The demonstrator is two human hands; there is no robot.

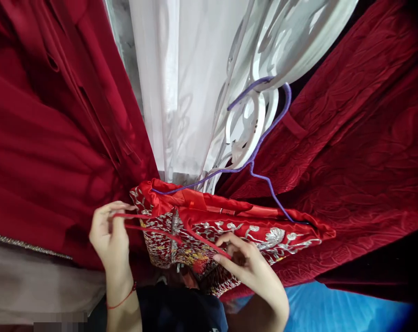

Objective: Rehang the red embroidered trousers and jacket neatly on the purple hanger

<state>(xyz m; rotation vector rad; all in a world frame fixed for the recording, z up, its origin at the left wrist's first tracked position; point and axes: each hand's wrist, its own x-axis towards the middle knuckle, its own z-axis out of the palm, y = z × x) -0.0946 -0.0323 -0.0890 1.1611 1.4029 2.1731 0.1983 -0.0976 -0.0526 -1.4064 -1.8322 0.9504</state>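
Observation:
A red satin garment (243, 230) with silver and gold embroidery hangs from a purple wire hanger (264, 133). Thin red straps run from its upper edge into my hands. My left hand (112, 230), with a red thread bracelet at the wrist, is closed on a red strap (136, 216) at the garment's left end. In front of the embroidered panel, my right hand (245, 263) pinches another red strap (209, 242) between thumb and fingers. The garment's shiny red lining shows along its open top edge.
The hanger hooks over white curled metalwork (299, 55). Dark red cloth (50, 129) hangs at left, and textured red cloth (361, 138) at right. White drapery (198, 69) falls between them. Blue fabric (333, 309) lies at lower right.

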